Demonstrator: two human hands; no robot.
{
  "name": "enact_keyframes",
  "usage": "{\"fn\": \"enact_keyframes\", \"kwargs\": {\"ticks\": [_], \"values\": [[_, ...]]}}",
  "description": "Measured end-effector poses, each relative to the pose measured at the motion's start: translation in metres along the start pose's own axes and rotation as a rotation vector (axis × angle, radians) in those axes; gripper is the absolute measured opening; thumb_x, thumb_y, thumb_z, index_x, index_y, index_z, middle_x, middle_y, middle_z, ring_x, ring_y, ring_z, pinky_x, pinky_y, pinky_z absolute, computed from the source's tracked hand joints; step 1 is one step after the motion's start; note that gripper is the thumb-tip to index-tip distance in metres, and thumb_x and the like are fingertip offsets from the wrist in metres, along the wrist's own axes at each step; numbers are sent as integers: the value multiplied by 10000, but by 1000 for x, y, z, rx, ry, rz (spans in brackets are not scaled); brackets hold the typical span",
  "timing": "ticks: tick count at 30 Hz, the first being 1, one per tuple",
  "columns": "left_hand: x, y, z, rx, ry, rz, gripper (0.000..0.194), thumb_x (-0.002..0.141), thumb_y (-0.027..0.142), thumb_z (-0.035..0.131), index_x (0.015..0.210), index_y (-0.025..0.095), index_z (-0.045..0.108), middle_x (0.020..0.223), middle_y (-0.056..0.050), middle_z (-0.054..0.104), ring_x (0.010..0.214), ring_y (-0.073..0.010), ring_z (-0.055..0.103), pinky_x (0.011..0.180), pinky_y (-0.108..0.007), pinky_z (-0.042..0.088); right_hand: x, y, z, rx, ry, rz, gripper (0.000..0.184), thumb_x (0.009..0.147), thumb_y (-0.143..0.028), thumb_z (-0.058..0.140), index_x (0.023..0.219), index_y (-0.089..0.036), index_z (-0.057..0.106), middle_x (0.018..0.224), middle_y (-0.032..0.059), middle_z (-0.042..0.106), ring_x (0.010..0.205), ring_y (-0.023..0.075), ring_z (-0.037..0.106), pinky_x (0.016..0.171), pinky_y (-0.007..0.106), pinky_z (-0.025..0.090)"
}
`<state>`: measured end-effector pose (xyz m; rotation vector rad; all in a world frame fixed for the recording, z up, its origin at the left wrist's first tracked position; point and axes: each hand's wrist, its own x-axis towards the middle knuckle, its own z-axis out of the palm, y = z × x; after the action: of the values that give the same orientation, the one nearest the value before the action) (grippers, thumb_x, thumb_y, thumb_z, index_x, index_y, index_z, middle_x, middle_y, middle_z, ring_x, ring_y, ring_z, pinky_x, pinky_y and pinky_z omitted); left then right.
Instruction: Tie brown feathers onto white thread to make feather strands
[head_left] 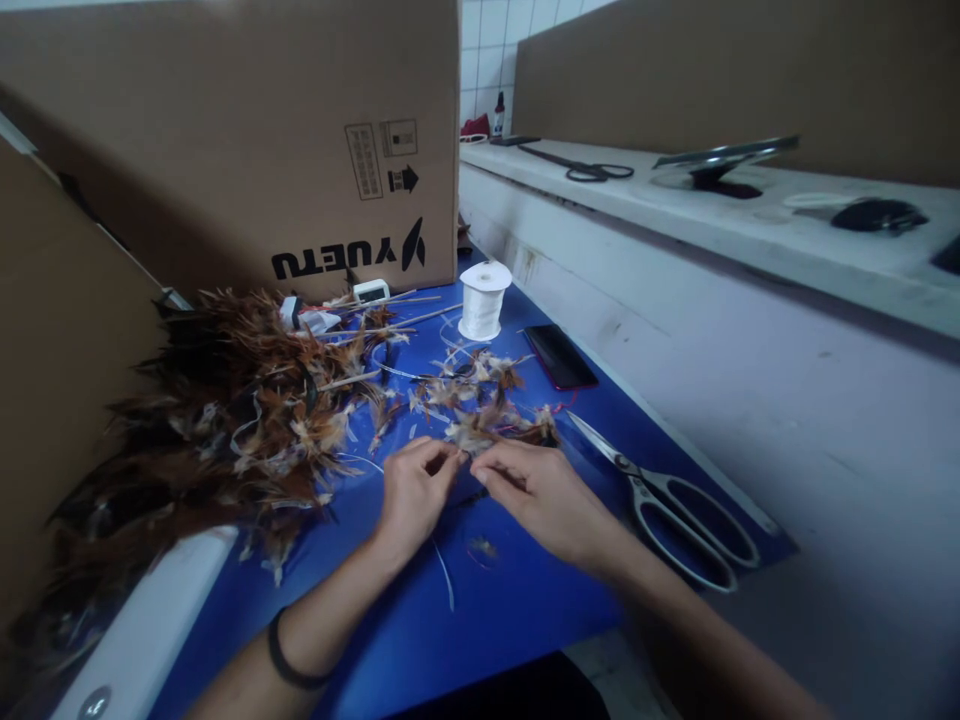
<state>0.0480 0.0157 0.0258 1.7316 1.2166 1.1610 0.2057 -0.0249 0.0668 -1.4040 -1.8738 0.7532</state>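
Both my hands meet over the blue table top (525, 600). My left hand (412, 490) is closed in a pinch, and my right hand (540, 495) pinches too, fingertips nearly touching. Between them lies a small bunch of brown and white feathers (487, 425) with a thin white thread (444, 570) trailing toward me. What exactly each pinch grips is too small to make out. A big heap of brown feathers (225, 420) lies to the left of my left hand.
Large scissors (667, 500) lie right of my right hand. A white thread spool (481, 300) and a dark phone (560, 357) sit further back. A cardboard box (247, 150) stands behind. A raised white ledge (712, 210) carries another pair of scissors (589, 170).
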Motion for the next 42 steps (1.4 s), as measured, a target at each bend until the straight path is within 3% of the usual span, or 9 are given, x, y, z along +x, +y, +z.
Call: {"fn": "enact_keyframes", "kwargs": {"ticks": [6,9,13,16,22,28,36,39,42], "values": [[-5,-3,1,12,-152,117,114,755,239,618,745,232,731,646,-47,622,608,-154,532,601,-244,376,22,-11,-20,-372,-86,-206,221,848,-144,434,721,-176,612,744,33,628,689,148,555,645,276,385],[-6,-2,1,8,-200,125,118,758,238,620,779,239,737,694,-60,652,646,-165,573,628,-251,404,43,1,-29,-228,-180,-183,189,806,-145,487,698,-184,637,684,-3,624,649,125,542,609,247,377],[-3,3,1,-88,-235,65,144,765,262,612,695,214,728,609,-40,626,551,-146,560,563,-243,413,59,27,-29,165,-309,19,132,751,-256,582,708,-161,663,558,-39,585,512,88,491,513,212,376],[0,4,1,-203,-207,-81,158,751,297,628,684,179,709,571,-24,614,487,-127,547,529,-234,414,54,40,-18,346,-259,187,223,763,-316,550,728,-128,663,529,-39,578,442,73,464,451,205,358],[4,-2,1,-316,-123,-246,200,750,328,630,751,132,674,516,-4,616,498,-116,554,567,-224,435,33,47,9,507,-195,175,144,681,-282,661,681,-144,620,614,-18,606,558,97,529,573,235,427],[3,-5,3,-181,-79,-232,176,749,289,607,740,124,670,542,-7,614,484,-117,560,511,-216,433,26,42,16,563,-85,127,102,691,-258,664,672,-164,631,786,11,604,716,133,581,708,281,457],[1,-2,1,201,-57,40,190,781,227,547,651,144,657,565,-7,600,525,-103,526,531,-208,386,27,38,29,779,88,181,108,665,-242,706,646,-161,636,576,-34,580,493,73,462,510,229,376],[0,-3,2,172,-92,16,199,786,254,552,661,149,667,589,-13,612,526,-104,531,528,-208,390,29,41,31,858,166,202,107,652,-231,722,638,-158,645,585,-17,624,500,78,496,530,236,396],[1,-5,3,-22,-151,-120,162,765,277,581,749,147,676,626,-18,637,537,-114,569,528,-208,422,29,44,30,925,190,222,109,643,-229,730,615,-158,652,603,2,653,527,92,531,557,248,421]]}}
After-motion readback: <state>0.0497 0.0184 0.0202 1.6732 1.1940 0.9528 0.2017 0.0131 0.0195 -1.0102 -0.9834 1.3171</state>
